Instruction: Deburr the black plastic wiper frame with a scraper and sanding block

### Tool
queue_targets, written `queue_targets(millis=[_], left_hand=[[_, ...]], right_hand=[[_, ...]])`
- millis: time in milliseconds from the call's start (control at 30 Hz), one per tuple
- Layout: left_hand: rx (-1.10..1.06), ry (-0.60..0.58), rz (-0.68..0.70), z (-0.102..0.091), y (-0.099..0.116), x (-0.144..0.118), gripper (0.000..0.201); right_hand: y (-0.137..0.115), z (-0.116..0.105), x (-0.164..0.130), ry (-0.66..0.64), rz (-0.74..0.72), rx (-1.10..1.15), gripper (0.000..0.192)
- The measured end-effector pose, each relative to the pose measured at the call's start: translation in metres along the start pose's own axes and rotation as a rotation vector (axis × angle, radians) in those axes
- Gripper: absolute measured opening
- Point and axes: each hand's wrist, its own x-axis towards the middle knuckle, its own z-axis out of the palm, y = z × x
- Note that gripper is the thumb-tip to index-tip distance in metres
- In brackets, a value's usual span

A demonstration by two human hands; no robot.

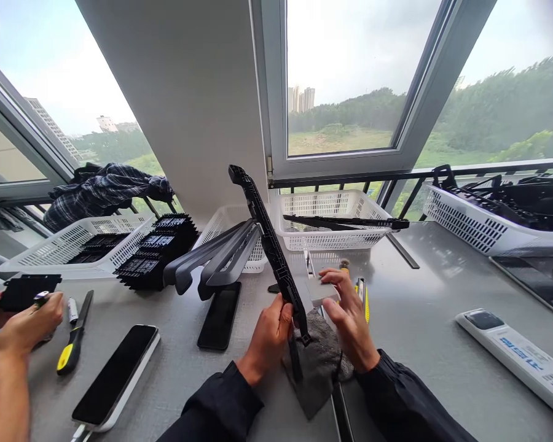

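My left hand (270, 334) is closed around the lower end of a long black plastic strip (276, 258), which stands tilted, its ribbed inner side showing. Beside it, my right hand (350, 319) has thumb and fingers apart at a small white block (320, 290); whether the fingertips touch it I cannot tell. A crumpled grey cloth (316, 362) lies under both hands, with a dark bar (341, 411) below it. Partly hidden behind my right hand is a yellow-and-black cutter (363, 298).
Dark grey trim pieces (225, 255) rest on a white basket (253, 261) at centre-left. Black strips lie across another basket (332, 239). Phones (219, 316), stacked black parts (159, 252) and a power strip (516, 356) share the table. At left, a co-worker's hands (32, 322) hold a black part.
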Motion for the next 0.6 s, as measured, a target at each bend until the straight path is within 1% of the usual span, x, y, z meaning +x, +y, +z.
queue_targets(millis=[33,100,200,300,433,500,600], left_hand=[[0.027,-0.005,0.003,0.001,-0.001,0.000,0.037],[0.092,-0.009,0.016,0.003,-0.005,0.000,0.033],[0.172,-0.017,0.071,0.007,-0.010,-0.002,0.022],[0.242,-0.034,0.129,0.009,-0.013,-0.005,0.020],[0.305,-0.032,0.140,0.010,-0.013,-0.006,0.029],[0.292,-0.035,0.142,0.009,-0.013,-0.005,0.030],[0.255,-0.069,0.151,0.006,-0.012,-0.003,0.021]], right_hand=[[-0.004,0.002,-0.003,-0.012,-0.041,0.024,0.020],[-0.010,0.007,-0.008,-0.074,-0.091,0.029,0.027],[-0.013,0.016,-0.014,-0.130,-0.096,-0.058,0.031],[-0.006,0.020,-0.014,-0.112,-0.037,-0.132,0.027],[0.003,0.019,-0.009,-0.043,0.043,-0.154,0.023],[0.003,0.019,-0.010,-0.050,0.037,-0.143,0.023],[-0.002,0.021,-0.015,-0.126,-0.043,-0.110,0.026]])
